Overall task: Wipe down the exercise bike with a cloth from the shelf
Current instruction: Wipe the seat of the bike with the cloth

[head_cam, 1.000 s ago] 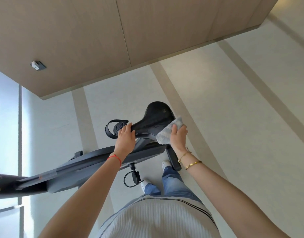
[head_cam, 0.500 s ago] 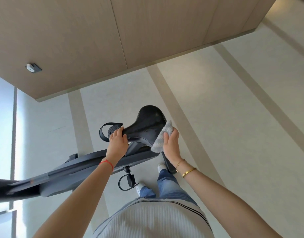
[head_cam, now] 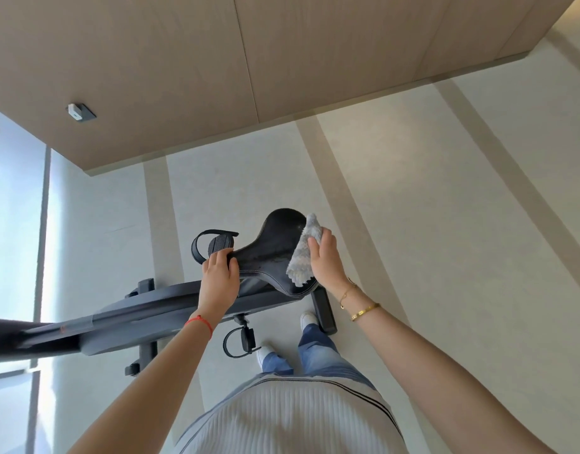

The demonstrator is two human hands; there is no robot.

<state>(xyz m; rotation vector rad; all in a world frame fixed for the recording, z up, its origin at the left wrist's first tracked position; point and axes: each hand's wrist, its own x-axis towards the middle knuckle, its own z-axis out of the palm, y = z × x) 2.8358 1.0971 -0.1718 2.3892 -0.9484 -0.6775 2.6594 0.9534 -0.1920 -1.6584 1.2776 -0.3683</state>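
Note:
The exercise bike's black saddle (head_cam: 275,247) sits mid-frame above the dark grey frame (head_cam: 144,316). My left hand (head_cam: 220,280) grips the saddle's narrow nose, fingers curled over it. A fluffy grey cloth (head_cam: 303,253) lies against the wide right side of the saddle. My right hand (head_cam: 326,260) presses it there with fingers fairly straight; the thumb is hidden behind the cloth.
One strapped pedal (head_cam: 213,245) sticks out beyond the saddle, another (head_cam: 239,342) hangs near my white shoes (head_cam: 265,353). The bike's rear foot (head_cam: 324,311) stands by my right leg. A wood-panelled wall (head_cam: 249,67) rises ahead; pale striped floor (head_cam: 446,224) spreads right; a window is at the left.
My right hand slid the cloth up along the saddle's right side toward its wide rear end. My left hand kept its hold on the nose.

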